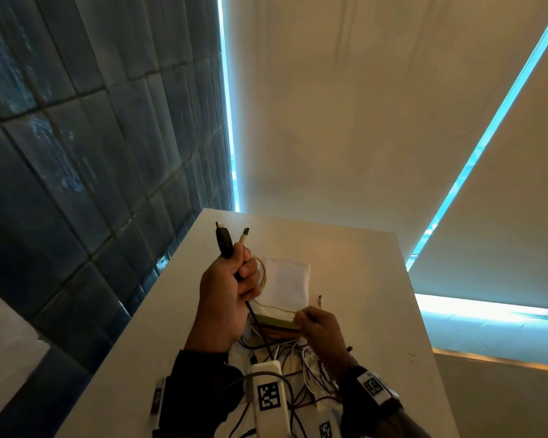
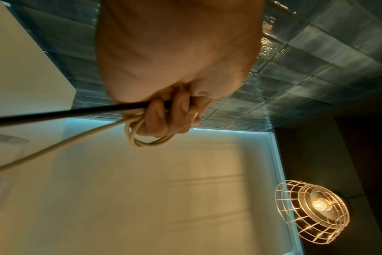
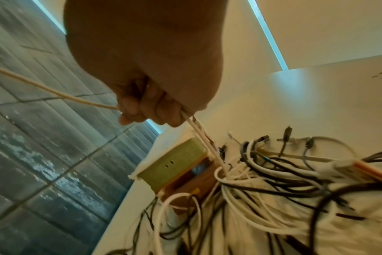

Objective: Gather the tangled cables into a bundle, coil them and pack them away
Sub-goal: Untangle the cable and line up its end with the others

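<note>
My left hand (image 1: 231, 286) is raised above the table and grips a black cable (image 2: 55, 114) and a white cable (image 2: 61, 146). Their plug ends (image 1: 223, 238) stick up past the knuckles. A small white loop (image 1: 261, 273) hangs round the fingers (image 2: 164, 119). My right hand (image 1: 314, 320) pinches the same white cable (image 3: 55, 93) to the right of the left hand, and more white strands (image 3: 199, 132) run down from it. They lead into a tangle of black and white cables (image 3: 273, 172) on the table.
A green and brown box (image 3: 177, 165) and a white cloth pouch (image 1: 287, 286) lie on the white table (image 1: 361, 279) beyond the tangle. A tiled wall (image 1: 76, 153) stands to the left. A wire-cage lamp (image 2: 312, 214) hangs overhead.
</note>
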`<state>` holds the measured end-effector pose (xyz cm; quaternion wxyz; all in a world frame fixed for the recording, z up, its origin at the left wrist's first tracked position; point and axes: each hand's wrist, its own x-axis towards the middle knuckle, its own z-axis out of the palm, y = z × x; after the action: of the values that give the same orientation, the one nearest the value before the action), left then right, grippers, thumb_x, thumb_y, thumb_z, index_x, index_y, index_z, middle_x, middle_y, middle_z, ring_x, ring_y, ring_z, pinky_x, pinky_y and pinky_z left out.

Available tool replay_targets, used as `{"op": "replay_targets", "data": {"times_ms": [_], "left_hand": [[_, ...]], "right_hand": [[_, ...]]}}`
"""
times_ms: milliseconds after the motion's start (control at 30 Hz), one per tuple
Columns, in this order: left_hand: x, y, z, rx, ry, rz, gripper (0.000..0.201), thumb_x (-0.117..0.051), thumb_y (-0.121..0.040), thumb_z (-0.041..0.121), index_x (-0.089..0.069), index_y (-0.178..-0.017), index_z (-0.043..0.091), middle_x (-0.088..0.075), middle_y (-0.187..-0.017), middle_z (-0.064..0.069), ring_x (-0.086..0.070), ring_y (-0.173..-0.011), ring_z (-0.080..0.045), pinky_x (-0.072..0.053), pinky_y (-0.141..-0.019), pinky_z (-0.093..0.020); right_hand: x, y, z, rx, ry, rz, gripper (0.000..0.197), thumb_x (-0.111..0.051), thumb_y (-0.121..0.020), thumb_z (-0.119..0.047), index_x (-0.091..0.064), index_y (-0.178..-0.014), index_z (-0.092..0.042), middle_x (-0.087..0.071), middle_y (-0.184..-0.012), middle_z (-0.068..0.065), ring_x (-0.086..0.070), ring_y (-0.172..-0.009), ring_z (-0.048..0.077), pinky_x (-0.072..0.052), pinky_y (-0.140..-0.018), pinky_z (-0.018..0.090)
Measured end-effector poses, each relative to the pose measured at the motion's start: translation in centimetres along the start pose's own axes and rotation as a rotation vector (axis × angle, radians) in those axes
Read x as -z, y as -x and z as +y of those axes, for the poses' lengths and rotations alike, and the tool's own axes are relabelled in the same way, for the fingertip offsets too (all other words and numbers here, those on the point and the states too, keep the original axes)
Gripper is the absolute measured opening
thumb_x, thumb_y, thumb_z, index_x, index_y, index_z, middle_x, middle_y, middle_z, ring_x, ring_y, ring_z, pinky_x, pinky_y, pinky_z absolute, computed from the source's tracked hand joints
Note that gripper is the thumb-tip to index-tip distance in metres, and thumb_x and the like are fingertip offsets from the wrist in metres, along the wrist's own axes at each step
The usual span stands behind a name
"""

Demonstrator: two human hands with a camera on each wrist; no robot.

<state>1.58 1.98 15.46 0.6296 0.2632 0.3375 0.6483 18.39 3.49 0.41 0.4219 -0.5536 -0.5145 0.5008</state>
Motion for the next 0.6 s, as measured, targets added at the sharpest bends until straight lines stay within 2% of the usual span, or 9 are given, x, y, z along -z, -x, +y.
{"op": "replay_targets", "data": {"times_ms": [67,133,267,400,500,600], "left_hand": [[0.4,-0.2,-0.5,0.033,-0.014,0.03,0.032,-0.032,-0.102,0.02,-0.041,-0.072,0.013,-0.038,-0.048,0.006,-0.027,-0.033,-0.003,-0.021,-0.033,-0.017],[0.8,-0.4,-0.8,0.057,-0.026,0.062,0.031,-0.033,-0.101,0.021,-0.041,-0.072,0.013,-0.039,-0.049,0.006,-0.028,-0.035,-0.004,-0.021,-0.034,-0.018],[0.4,-0.3,-1.7,0.125,-0.105,0.124,0.029,-0.034,-0.101,0.022,-0.042,-0.074,0.013,-0.045,-0.056,0.001,-0.036,-0.042,-0.008,-0.027,-0.041,-0.021],[-0.4,0.0,-1.8,0.143,-0.143,0.198,0.027,-0.04,-0.101,0.024,-0.052,-0.082,0.009,-0.065,-0.06,-0.006,-0.052,-0.063,-0.02,-0.04,-0.063,-0.032],[-0.7,0.0,-1.1,0.157,-0.025,0.149,0.029,-0.04,-0.101,0.026,-0.052,-0.081,0.009,-0.061,-0.063,-0.007,-0.056,-0.068,-0.022,-0.045,-0.068,-0.035],[-0.8,-0.1,-0.1,0.126,0.163,0.09,0.032,-0.037,-0.101,0.026,-0.046,-0.074,0.011,-0.043,-0.055,0.0,-0.048,-0.057,-0.017,-0.043,-0.065,-0.031]], "right_hand": [[0.4,-0.3,-2.3,0.013,-0.047,0.101,0.021,-0.059,-0.09,-0.008,-0.067,-0.07,-0.008,-0.051,-0.054,-0.004,-0.042,-0.049,0.01,-0.034,-0.048,0.024],[0.5,-0.2,-5.1,0.052,-0.194,0.107,0.016,-0.058,-0.091,-0.008,-0.064,-0.077,-0.002,-0.044,-0.053,0.0,-0.033,-0.045,0.01,-0.026,-0.042,0.023],[-0.1,1.2,-9.9,0.238,-0.318,0.0,0.015,-0.056,-0.093,-0.011,-0.06,-0.087,0.002,-0.045,-0.059,0.002,-0.031,-0.047,0.01,-0.024,-0.042,0.022],[-1.2,3.2,-11.8,0.385,-0.294,-0.162,0.014,-0.056,-0.095,-0.009,-0.061,-0.085,0.0,-0.047,-0.061,0.007,-0.037,-0.049,0.012,-0.03,-0.045,0.02],[-1.7,3.8,-11.1,0.333,-0.355,-0.352,0.013,-0.055,-0.093,-0.003,-0.056,-0.083,0.006,-0.039,-0.057,0.008,-0.031,-0.048,0.015,-0.027,-0.048,0.026],[-1.5,3.6,-9.6,0.192,-0.385,-0.399,0.013,-0.056,-0.093,-0.003,-0.061,-0.081,0.001,-0.041,-0.054,-0.001,-0.032,-0.049,0.012,-0.034,-0.062,0.036]]}}
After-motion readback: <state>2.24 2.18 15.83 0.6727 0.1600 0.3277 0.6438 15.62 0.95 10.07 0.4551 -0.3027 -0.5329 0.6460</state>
